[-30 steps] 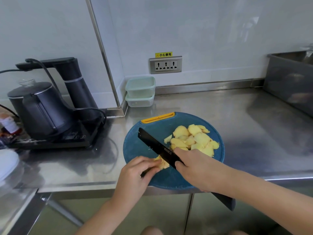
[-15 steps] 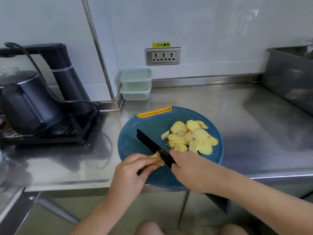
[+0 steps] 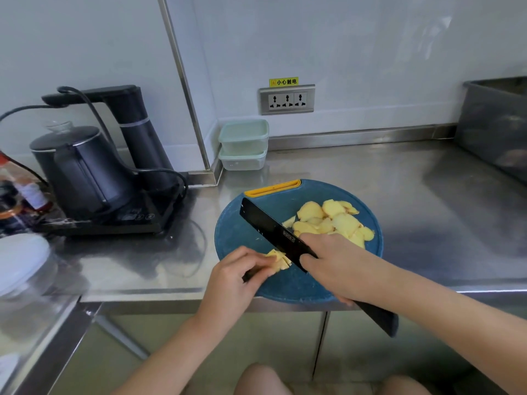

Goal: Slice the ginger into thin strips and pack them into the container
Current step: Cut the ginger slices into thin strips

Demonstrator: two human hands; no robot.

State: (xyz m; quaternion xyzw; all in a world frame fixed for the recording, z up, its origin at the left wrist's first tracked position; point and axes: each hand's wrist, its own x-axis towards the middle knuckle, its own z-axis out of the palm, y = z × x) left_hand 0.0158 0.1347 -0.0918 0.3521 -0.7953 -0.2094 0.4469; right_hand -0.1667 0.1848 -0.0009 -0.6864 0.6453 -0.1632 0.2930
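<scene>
A round blue cutting board [image 3: 256,232] with a yellow handle lies at the counter's front edge. A pile of pale yellow ginger slices [image 3: 330,220] rests on its right half. My left hand [image 3: 236,277] pins a small stack of ginger [image 3: 278,259] on the board's near left side. My right hand [image 3: 333,266] grips a black knife [image 3: 271,232], whose blade lies against the right side of that stack and points to the far left. Two stacked pale green containers [image 3: 243,143] stand in the back corner by the wall.
A black kettle [image 3: 82,172] on its base with a dispenser tower and cords stands on the left. Bottles [image 3: 17,192] and a white lid [image 3: 20,260] sit at the far left. A grey metal bin [image 3: 493,124] is at the right. Wall sockets [image 3: 286,99] are behind.
The knife stays against the ginger stack under my left fingers, shifting only slightly. The camera view has swung, first left and down, then back.
</scene>
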